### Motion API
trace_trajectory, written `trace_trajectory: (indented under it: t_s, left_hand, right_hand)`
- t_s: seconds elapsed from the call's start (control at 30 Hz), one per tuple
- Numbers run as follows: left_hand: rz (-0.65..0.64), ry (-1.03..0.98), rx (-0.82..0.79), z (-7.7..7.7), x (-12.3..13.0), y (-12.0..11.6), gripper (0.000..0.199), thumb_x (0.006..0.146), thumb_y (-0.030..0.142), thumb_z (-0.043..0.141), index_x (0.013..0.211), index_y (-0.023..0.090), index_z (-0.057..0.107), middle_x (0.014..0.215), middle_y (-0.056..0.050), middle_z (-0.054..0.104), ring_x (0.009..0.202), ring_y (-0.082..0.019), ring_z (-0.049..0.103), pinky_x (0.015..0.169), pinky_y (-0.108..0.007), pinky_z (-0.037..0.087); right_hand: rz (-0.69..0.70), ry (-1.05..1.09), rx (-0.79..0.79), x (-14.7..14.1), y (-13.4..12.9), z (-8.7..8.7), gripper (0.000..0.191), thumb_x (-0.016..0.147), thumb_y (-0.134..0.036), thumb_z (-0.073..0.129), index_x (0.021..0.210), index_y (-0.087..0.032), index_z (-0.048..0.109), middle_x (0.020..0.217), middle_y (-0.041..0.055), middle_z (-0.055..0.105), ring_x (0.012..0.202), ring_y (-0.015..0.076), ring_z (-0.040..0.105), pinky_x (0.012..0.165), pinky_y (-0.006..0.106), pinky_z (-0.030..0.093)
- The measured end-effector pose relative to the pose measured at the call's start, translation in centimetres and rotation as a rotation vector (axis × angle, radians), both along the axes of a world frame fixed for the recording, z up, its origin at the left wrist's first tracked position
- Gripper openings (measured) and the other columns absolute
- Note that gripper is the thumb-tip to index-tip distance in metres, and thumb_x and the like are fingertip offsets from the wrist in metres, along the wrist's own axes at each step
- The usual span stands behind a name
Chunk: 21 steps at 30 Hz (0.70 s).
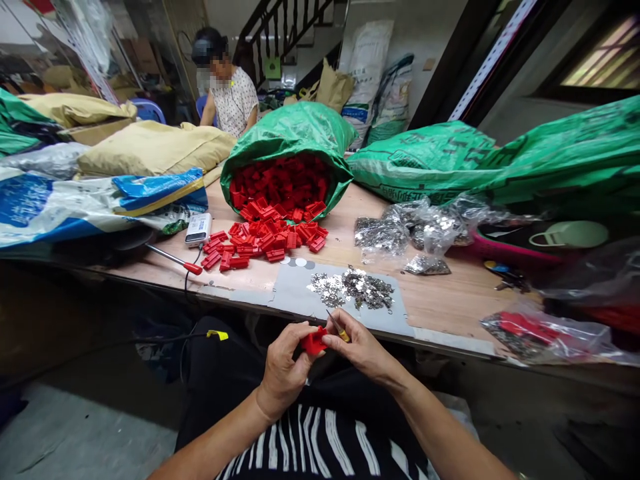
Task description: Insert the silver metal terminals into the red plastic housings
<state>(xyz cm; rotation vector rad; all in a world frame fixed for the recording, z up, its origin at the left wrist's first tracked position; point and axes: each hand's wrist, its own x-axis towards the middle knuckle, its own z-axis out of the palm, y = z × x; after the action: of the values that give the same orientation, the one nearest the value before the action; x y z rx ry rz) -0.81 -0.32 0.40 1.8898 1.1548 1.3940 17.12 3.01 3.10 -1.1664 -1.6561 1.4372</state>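
My left hand is closed around a red plastic part, held over my lap just in front of the table edge. Between the fingers of my right hand is a small pointed tool with a yellow handle, its thin dark tip angled up and to the left. The right fingertips also touch the red part's right side. Just beyond my hands, small flat metal pieces lie heaped on a grey mat. What the tool's far end looks like is hidden in my grip.
A green sack spills red plastic parts onto the table. Clear bags of metal pieces lie right. A white device and a red-tipped lever are left. Another person sits behind the table.
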Motion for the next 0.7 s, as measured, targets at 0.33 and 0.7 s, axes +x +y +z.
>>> trace_trajectory:
  t_s: [0.33,0.7]
  left_hand:
    - [-0.065,-0.062,-0.112,-0.18,-0.32,0.17,0.029,0.080,0.023,0.067,0.108,0.026,0.063,0.106,-0.002,0.073,0.104,-0.021,0.066,0.110,-0.049,0.035]
    - [-0.090,-0.073,-0.114,-0.77,-0.42,0.28,0.028,0.079,0.022,0.068,0.106,0.026,0.063,0.101,-0.001,0.074,0.103,-0.022,0.066,0.110,-0.051,0.032]
  right_hand:
    - [0.091,0.277,-0.364,0.12,-0.49,-0.28,0.041,0.076,-0.050,0.069,0.090,-0.021,0.044,0.066,-0.0086,0.037,0.051,0.0051,0.027,0.046,0.019,0.019]
    - [0.078,0.297,-0.401,0.34,-0.57,-0.66,0.039,0.076,-0.045,0.071,0.092,-0.021,0.045,0.066,-0.0083,0.038,0.051,0.0051,0.025,0.046,0.020,0.016]
